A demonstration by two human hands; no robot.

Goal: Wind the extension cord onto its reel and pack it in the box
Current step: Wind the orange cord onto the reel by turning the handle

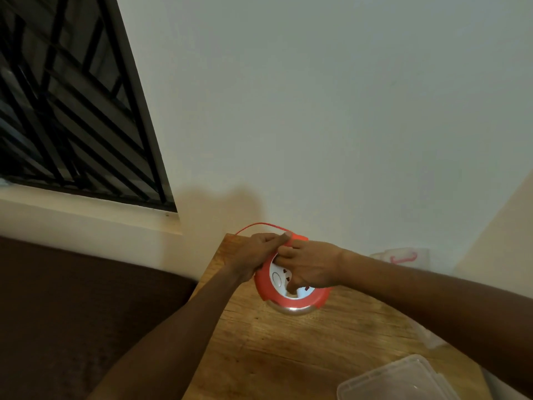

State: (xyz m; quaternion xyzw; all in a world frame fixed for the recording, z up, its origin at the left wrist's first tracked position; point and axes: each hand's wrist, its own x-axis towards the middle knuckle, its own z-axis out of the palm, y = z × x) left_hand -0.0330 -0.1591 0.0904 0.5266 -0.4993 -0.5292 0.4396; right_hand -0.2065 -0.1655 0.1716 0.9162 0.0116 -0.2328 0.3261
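A round red reel with a white socket face sits tilted on a wooden table. A thin red cord arcs from the reel's far rim off to the left. My left hand pinches the cord at the reel's upper rim, thumb stretched along it. My right hand lies over the white face, its fingers curled into the reel's hub. A clear plastic box stands at the table's near right corner.
A pale wall rises behind the table, with a barred window at the upper left. A dark brown sofa or cushion lies left of the table. A clear plastic bag with red print sits beyond my right forearm.
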